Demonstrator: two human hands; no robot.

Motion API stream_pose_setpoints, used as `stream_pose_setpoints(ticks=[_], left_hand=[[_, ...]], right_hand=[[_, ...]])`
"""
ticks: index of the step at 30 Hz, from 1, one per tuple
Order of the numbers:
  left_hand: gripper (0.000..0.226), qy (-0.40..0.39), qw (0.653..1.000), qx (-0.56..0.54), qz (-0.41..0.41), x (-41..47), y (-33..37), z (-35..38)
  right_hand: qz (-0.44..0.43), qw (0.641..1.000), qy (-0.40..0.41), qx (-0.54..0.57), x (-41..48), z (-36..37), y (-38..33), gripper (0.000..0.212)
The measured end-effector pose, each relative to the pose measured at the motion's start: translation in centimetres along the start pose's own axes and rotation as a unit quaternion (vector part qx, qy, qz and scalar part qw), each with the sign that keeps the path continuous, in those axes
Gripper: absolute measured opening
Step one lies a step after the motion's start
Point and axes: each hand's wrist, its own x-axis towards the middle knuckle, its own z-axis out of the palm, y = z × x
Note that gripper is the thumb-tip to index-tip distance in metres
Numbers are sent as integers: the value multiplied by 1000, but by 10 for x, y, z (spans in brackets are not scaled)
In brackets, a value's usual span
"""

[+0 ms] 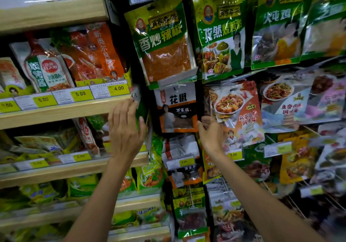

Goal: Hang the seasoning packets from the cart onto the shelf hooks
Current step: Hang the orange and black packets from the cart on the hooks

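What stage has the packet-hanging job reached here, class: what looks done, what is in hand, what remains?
Done: the green chilli packet and its neighbours already hang on display. In hand: the right hand pinches the lower corner of the peppercorn packet, whose top is hidden, so its hooking is unclear; the left hand is open beside it. Left: the cart is out of view, so remaining stock cannot be judged.

**What you cannot make out**

Your right hand (210, 136) pinches the lower right corner of the black-and-orange peppercorn packet (177, 108), and you see only the thumb clearly. The packet's top sits behind a clear plastic price holder (177, 80), which hides its hook. Your left hand (125, 129) covers part of a glossy green packet (142, 108); whether they touch is unclear. The yellow foil packets at the right edge (297, 163) are blurred, their labels unreadable.
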Motion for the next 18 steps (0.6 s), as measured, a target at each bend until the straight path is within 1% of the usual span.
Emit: stream_pose_setpoints(ticks=[2, 3, 4, 5, 7, 9, 11, 13, 16, 17, 18], left_hand=[[33, -20, 998, -53, -9, -13, 33, 4], [33, -46, 995, -89, -26, -22, 54, 6], [34, -83, 986, -134, -56, -32, 77, 9], [35, -127, 969, -185, -100, -42, 101, 10], [33, -212, 916, -283, -189, -66, 150, 12], [29, -272, 857, -356, -254, -89, 202, 12], [22, -314, 802, -399, -315, -111, 256, 11], [20, -368, 738, -427, -370, -132, 311, 11], [20, -446, 657, -466, -390, -166, 398, 9], [19, -471, 634, -472, -392, -175, 427, 8], [20, -491, 620, -473, -389, -182, 456, 8]], right_hand=[[-19, 1000, -16, 12, -20, -21, 6, 26], [-20, 1000, -17, 14, -30, -34, 13, 25], [-16, 1000, -17, 11, -39, -49, 22, 24], [-8, 1000, -18, 5, -49, -66, 33, 23], [13, 1000, -21, -4, -69, -103, 59, 25], [52, 999, -2, -12, -90, -146, 91, 29], [113, 992, 43, -26, -113, -194, 124, 28], [167, 982, 85, -32, -140, -246, 157, 25], [226, 963, 120, -88, -185, -327, 206, 30], [251, 954, 137, -88, -196, -354, 221, 29], [272, 947, 152, -80, -205, -380, 235, 27]])
